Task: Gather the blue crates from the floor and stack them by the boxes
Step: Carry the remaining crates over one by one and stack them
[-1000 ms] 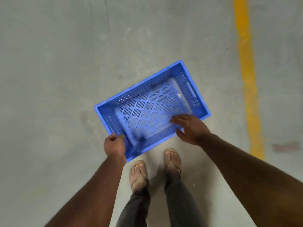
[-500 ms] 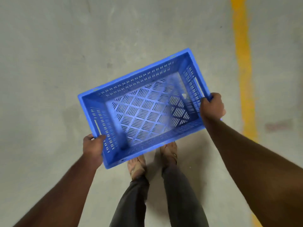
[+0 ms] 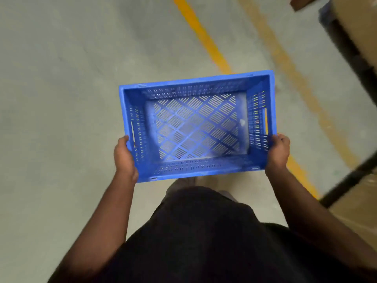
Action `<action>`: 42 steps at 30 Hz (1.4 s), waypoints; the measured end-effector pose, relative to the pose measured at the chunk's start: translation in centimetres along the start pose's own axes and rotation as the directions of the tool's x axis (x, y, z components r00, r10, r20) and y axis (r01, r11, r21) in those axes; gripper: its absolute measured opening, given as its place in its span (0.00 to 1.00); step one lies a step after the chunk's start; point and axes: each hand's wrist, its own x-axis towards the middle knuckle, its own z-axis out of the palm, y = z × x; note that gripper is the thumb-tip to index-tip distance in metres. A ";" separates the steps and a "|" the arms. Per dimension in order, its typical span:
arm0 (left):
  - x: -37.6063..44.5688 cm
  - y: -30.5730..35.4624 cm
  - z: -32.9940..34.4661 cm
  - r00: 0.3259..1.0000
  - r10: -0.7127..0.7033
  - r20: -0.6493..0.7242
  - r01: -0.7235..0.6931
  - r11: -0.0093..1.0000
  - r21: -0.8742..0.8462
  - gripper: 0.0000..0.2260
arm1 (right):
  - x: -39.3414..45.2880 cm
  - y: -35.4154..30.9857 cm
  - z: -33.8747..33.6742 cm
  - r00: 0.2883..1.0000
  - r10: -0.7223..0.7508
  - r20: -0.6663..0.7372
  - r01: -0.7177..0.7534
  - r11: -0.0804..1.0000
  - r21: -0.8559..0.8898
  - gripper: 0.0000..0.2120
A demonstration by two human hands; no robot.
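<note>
Blue crate (image 3: 195,127) is up off the floor (image 3: 61,99) rn, carried level btwn both hands at about waist height, open side up, nothing inside afaict. Left hand (image 3: 124,158) is wrapped round the short end wall on its side, near the corner closest to the body, thumb on the rim. Right hand (image 3: 278,153) does the same on the opposite short wall. So both are grasping the crate, neither free.

Handling-wise, my guess: it's light. It's molded plastic w/ slotted walls and a lattice base you can see the floor through, and it's held out in front w/ just a grip on the ends. Prob stiff enough not to flex, rim looks thick. Plastic can be a bit slick tho, so imo the slot handles mid-way up each short wall, just fwd of where the fingers sit now, are the better place to hold, esp. for lowering it onto a stack. Not fragile, no need to baby it.

Cardboard boxes (image 3: 359,27) are off past the right hand, beyond the yellow line (image 3: 204,39), more cardboard lower on that side too. Frame is motion blurred so can't make out any crate stack there.
</note>
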 end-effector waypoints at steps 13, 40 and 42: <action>-18.8 -13.1 -5.3 0.900 0.189 0.393 -0.254 0.960 0.121 0.18 | -17.7 17.7 -25.3 0.956 -0.098 -0.278 0.083 0.994 -0.065 0.26; -42.6 -43.1 -37.6 0.671 -0.136 0.729 -0.424 0.736 0.528 0.25 | -67.3 65.8 -50.1 0.684 0.391 -0.616 -0.204 0.913 0.352 0.17; -44.2 -46.8 -38.4 0.637 -0.097 0.765 -0.492 0.713 0.500 0.20 | -69.7 69.6 -53.0 0.655 0.435 -0.618 -0.218 0.892 0.396 0.14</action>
